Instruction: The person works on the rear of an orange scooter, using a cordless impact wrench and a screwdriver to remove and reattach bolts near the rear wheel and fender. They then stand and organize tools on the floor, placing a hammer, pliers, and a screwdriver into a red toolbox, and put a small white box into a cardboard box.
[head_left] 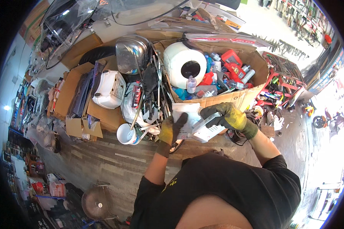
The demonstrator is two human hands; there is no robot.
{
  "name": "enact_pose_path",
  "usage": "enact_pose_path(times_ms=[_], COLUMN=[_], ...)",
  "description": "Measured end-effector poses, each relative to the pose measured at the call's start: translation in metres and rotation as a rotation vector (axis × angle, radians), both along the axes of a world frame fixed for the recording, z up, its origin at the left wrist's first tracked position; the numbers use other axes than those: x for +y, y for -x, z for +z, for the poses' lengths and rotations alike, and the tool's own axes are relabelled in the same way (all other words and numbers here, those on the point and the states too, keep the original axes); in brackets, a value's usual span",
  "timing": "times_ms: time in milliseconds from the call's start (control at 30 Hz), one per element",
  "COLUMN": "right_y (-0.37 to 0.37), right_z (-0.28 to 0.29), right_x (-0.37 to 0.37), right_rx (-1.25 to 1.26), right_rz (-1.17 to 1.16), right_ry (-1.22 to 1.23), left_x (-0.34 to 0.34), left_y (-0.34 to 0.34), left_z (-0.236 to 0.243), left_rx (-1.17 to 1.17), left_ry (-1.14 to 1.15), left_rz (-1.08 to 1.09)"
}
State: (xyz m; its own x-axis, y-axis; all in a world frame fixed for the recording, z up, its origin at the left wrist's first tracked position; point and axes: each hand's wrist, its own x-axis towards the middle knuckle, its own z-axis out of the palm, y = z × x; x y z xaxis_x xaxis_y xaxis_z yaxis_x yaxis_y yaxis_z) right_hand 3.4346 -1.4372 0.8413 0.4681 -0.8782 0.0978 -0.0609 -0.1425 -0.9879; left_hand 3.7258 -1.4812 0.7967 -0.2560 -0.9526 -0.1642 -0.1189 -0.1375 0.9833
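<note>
My left hand point(171, 130), in a yellow and black work glove, is closed on the edge of a thin white plastic packet point(185, 108) with small print. In a matching glove, my right hand point(230, 116) grips a flat white plastic case point(208, 132) with a clear edge, its fingers curled over the top. Packet and case overlap between my hands, so I cannot tell whether they are joined. Both are held just in front of a large cardboard box point(233, 100) full of plastic bottles.
In that box sits a white rounded appliance point(176, 63) beside red bottles point(233, 57). To the left are a white bucket point(127, 134), a white plastic housing point(109, 89), a shiny metal basin point(132, 55) and long rods. A round stool point(95, 202) stands at lower left.
</note>
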Motion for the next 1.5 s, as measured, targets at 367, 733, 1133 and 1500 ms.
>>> enact_pose_path(times_ms=[367, 733, 1133, 1500], right_y=[-0.025, -0.050, -0.062, -0.047], right_z=[0.002, 0.015, -0.034, 0.005], right_x=[-0.029, -0.044, -0.008, -0.001], right_rx=[-0.112, 0.151, -0.184, -0.109], right_rz=[0.194, -0.582, -0.314, -0.296], right_ry=[-0.082, 0.552, -0.293, -0.219], left_x=[0.017, 0.019, 0.016, 0.009], left_y=[-0.003, -0.029, -0.058, -0.040], left_z=[0.017, 0.006, -0.020, -0.026], left_rx=[0.211, -0.020, -0.060, 0.593], left_ry=[0.146, 0.828, 0.974, 0.088], left_rz=[-0.508, -0.184, -0.189, 0.111])
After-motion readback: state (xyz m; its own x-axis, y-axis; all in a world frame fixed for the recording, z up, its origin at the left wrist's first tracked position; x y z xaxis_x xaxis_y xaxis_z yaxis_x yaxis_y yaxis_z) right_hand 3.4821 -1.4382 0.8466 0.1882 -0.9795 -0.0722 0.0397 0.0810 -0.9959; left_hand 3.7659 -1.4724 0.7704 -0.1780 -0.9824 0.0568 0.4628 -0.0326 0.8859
